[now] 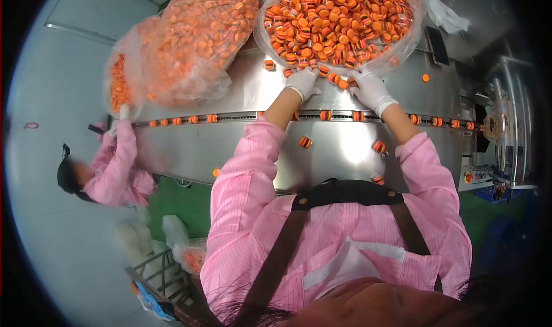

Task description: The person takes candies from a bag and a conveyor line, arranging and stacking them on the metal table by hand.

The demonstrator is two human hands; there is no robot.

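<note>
My left hand [303,82], in a white glove, lies at the near edge of a clear bag [263,36] heaped with striped orange pieces [339,16]. Its fingers point toward the pieces, with the thumb apart. To the right, my gloved right hand [371,90] has its fingers and thumb apart beside the same edge. A few loose pieces [343,84] sit between the hands on the metal table [244,85]. Below both hands runs a narrow conveyor track [391,119] carrying spaced pieces [358,116]. Neither hand visibly holds a piece.
Another large bag of orange pieces [195,39] fills the back left. At far left, a co-worker in pink [118,166] reaches toward a smaller bag [119,85]. Stray pieces [305,142] lie nearer me. A machine [506,125] stands at the track's right end.
</note>
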